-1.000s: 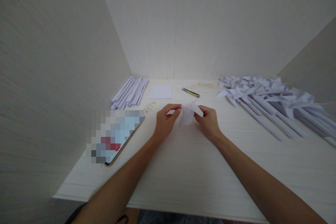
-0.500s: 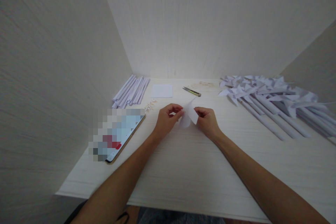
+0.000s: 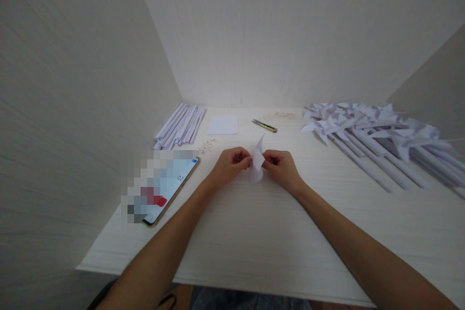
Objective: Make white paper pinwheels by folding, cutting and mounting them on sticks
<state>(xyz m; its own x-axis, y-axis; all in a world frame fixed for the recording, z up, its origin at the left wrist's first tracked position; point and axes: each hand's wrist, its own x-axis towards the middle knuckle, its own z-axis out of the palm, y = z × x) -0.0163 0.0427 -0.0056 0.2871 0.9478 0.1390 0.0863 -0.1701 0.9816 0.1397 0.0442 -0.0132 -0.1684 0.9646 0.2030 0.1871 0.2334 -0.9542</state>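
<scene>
At the left of the frame, a phone (image 3: 165, 189) lies flat on the pale wooden tabletop (image 3: 261, 237), its screen mostly blurred out. Above it, toward the upper left of the work area, a bundle of rolled white paper sticks (image 3: 180, 126) lies against the side wall, and just below their near ends sits a small cluster of pale little pieces (image 3: 208, 145), too small to make out. A flat white square sheet (image 3: 223, 125) lies just right of the sticks. In the middle of the frame the left hand (image 3: 229, 167) is closed, pinching the left edge of a small piece of white paper (image 3: 256, 164) between thumb and fingertips. The paper is thin and slightly see-through, bent and curled, with one pointed corner standing upward and a rounded lower part hanging near the tabletop; it is held just above the tabletop, between the two hands. The right hand (image 3: 281, 169) is also closed, gripping the paper's right edge with thumb and forefinger, the two hands nearly touching. Above the hands, toward the back wall, a small pair of snips (image 3: 265, 126) lies on the tabletop, with a faint scatter of pale bits (image 3: 281, 116) beside it. At the right of the frame lies a large heap of white paper pinwheels (image 3: 370, 135) on rolled paper stems, their heads pointing left and their stems running off to the lower right.
</scene>
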